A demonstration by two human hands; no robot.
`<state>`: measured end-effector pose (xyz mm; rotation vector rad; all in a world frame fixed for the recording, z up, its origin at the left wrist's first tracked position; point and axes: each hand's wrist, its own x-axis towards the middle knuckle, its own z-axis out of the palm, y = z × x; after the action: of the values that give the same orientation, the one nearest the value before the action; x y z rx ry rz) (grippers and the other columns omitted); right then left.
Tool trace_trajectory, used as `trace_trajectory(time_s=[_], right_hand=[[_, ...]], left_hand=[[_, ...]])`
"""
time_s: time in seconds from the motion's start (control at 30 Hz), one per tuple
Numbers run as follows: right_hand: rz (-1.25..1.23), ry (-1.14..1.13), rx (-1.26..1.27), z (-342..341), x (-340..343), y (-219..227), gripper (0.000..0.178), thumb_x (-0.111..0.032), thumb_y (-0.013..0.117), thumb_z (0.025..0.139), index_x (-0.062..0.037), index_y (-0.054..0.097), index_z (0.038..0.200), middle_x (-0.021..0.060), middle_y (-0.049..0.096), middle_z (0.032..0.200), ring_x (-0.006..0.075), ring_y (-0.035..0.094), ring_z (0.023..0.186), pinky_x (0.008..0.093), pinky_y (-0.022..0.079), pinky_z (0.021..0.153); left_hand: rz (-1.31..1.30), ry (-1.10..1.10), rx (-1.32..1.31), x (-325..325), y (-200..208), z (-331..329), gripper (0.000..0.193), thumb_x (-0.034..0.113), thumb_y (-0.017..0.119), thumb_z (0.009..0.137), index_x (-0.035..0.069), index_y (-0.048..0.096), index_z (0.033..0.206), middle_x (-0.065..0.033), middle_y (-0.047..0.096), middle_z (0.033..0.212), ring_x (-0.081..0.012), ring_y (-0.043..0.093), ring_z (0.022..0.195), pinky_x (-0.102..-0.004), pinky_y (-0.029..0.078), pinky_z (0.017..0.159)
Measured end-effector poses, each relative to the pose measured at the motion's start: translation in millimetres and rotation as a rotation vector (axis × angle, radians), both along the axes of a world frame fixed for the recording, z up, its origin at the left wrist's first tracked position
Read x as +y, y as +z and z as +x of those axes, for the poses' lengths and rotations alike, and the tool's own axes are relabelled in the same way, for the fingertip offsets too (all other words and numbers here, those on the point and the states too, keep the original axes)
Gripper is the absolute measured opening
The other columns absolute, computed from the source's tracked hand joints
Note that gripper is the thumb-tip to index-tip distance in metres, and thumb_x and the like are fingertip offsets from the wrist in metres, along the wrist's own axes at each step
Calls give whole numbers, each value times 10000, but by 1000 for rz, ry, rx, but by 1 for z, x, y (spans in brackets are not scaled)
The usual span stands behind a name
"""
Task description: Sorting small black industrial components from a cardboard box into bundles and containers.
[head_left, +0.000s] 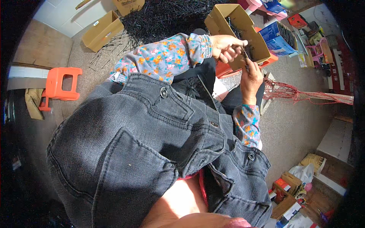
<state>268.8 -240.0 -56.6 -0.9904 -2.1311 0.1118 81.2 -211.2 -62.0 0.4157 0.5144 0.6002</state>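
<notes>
My left hand (pixel 227 47) reaches in from the left in a flowered sleeve, its thumb and fingers closed in a pinch. Just to its right, my right hand (pixel 251 81) is raised with its fingertips pinched together. Between the two sets of fingertips is a small, thin dark piece (pixel 244 53), too small to name. Right behind the hands stands an open cardboard box (pixel 217 21) with thin dark sticks or wires inside. Part of the box is hidden by my hands.
A big heap of thin black pieces (pixel 163 19) covers the floor ahead. An open cardboard box (pixel 99 32) stands to its left, near an orange stool (pixel 61 89). A blue box (pixel 275 38) and a bundle of red wires (pixel 289 91) are on the right.
</notes>
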Motion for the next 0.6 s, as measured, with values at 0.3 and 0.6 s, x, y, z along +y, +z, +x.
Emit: trace_trajectory(time_s=[0.3, 0.6], right_hand=[[246, -99, -445, 4, -1, 4, 395, -63, 607, 686, -152, 566, 1069, 63, 570, 809, 251, 600, 640, 335, 471, 527], [102, -120, -298, 15, 4, -6, 220, -65, 590, 748, -55, 571, 967, 79, 633, 730, 242, 619, 651, 324, 473, 552]], left_hand=[[122, -234, 129, -6, 2, 5, 286, 319, 584, 830, 42, 567, 760, 15, 474, 552, -14, 270, 350, -150, 181, 288], [327, 392, 366, -2, -3, -1, 167, 208, 524, 820, 47, 565, 806, 6, 512, 599, -42, 356, 441, -198, 268, 354]])
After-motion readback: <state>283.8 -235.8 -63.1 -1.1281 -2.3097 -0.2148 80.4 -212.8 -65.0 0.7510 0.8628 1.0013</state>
